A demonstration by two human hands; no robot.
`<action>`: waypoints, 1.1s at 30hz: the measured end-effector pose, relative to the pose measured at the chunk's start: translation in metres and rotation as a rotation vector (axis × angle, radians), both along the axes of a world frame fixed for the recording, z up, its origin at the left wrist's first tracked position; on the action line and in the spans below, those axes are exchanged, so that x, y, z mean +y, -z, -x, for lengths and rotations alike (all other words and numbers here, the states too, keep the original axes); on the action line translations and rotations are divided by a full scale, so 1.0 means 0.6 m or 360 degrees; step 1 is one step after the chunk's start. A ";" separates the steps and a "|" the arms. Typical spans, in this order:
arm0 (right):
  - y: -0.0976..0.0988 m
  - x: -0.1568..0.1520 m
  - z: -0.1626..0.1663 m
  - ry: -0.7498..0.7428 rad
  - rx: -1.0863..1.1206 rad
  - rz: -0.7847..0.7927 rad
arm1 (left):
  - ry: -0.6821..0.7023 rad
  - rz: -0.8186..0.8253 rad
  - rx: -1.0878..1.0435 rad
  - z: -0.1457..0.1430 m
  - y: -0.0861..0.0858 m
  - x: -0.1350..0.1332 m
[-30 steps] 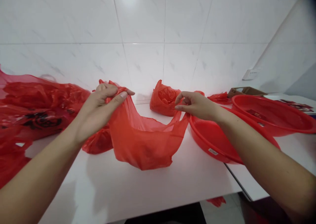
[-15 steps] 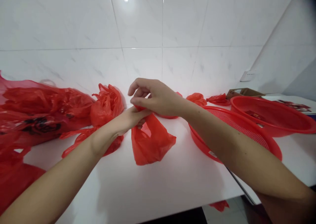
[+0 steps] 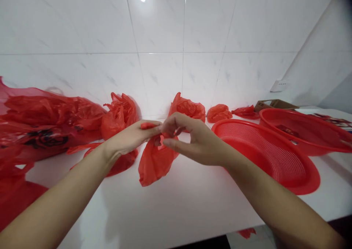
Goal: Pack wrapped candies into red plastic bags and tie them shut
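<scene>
A small red plastic bag (image 3: 155,164) hangs above the white table, its top gathered between my hands. My left hand (image 3: 134,133) is closed on the neck of this bag, and a fold of red plastic shows over its thumb. My right hand (image 3: 189,139) meets the left from the right side. Its curled fingers touch red plastic at the bag's top, while the thumb lies below them. The exact grip is partly hidden. Behind my left wrist, another red plastic bag (image 3: 123,163) lies on the table.
Bulky red bags (image 3: 52,124) fill the left side. A knotted red bag (image 3: 119,113) and a crumpled red bag (image 3: 188,108) stand by the tiled wall. On the right are a red perforated basket (image 3: 308,175), a red basin (image 3: 334,146) and a cardboard box (image 3: 275,103).
My right hand has moved down and right from above the left hand. The bag between them has swung left and become narrower. The crumpled bag by the wall is now more visible.
</scene>
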State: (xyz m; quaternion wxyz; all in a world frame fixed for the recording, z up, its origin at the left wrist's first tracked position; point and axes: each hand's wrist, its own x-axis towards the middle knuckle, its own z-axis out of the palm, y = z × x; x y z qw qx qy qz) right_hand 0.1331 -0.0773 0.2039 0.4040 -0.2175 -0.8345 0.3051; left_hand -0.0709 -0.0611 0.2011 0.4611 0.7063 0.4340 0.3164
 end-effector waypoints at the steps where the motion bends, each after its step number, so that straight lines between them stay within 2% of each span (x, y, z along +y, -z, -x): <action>1: 0.007 0.006 0.003 0.0050 0.0056 0.0026 | 0.0052 -0.0052 0.0097 0.002 -0.002 -0.003; 5: 0.057 0.060 0.021 0.0137 0.0109 0.0327 | 0.0158 -0.0309 0.0341 -0.003 0.003 -0.005; 7: 0.084 0.080 0.030 0.0143 0.0059 0.0438 | 0.0044 -0.0450 0.0425 -0.010 0.016 -0.001; 10: 0.109 0.084 0.035 0.0179 0.0130 0.0559 | -0.0253 -0.0641 0.0498 -0.019 0.039 0.004; 12: 0.114 0.078 0.033 0.0117 0.0184 0.0677 | -0.0427 -0.0818 0.0563 -0.022 0.050 0.004; 14: 0.112 0.072 0.028 -0.0017 0.0169 0.0801 | -0.0511 -0.0975 0.0599 -0.023 0.054 0.000; 16: 0.107 0.069 0.022 -0.0147 0.0099 0.0903 | -0.0486 -0.1041 0.0580 -0.022 0.052 -0.007; 18: 0.102 0.066 0.016 -0.0159 0.0033 0.0910 | -0.0438 -0.1025 0.0546 -0.019 0.046 -0.017; 22: 0.099 0.050 0.003 0.0086 -0.0030 0.0587 | -0.0223 -0.0848 0.0600 -0.001 0.045 -0.042; 25: 0.115 0.047 -0.008 0.0311 -0.0109 0.0448 | -0.0158 -0.0687 0.0694 0.034 0.073 -0.059; 28: 0.153 0.081 -0.020 0.0661 -0.0245 0.0459 | -0.0313 -0.0586 0.0709 0.084 0.114 -0.081; 31: 0.201 0.135 -0.024 0.1054 -0.0399 0.0506 | -0.0338 -0.0472 0.0740 0.120 0.143 -0.106; 33: 0.228 0.163 -0.018 0.1152 -0.0453 0.0536 | -0.0359 -0.0381 0.0710 0.124 0.156 -0.114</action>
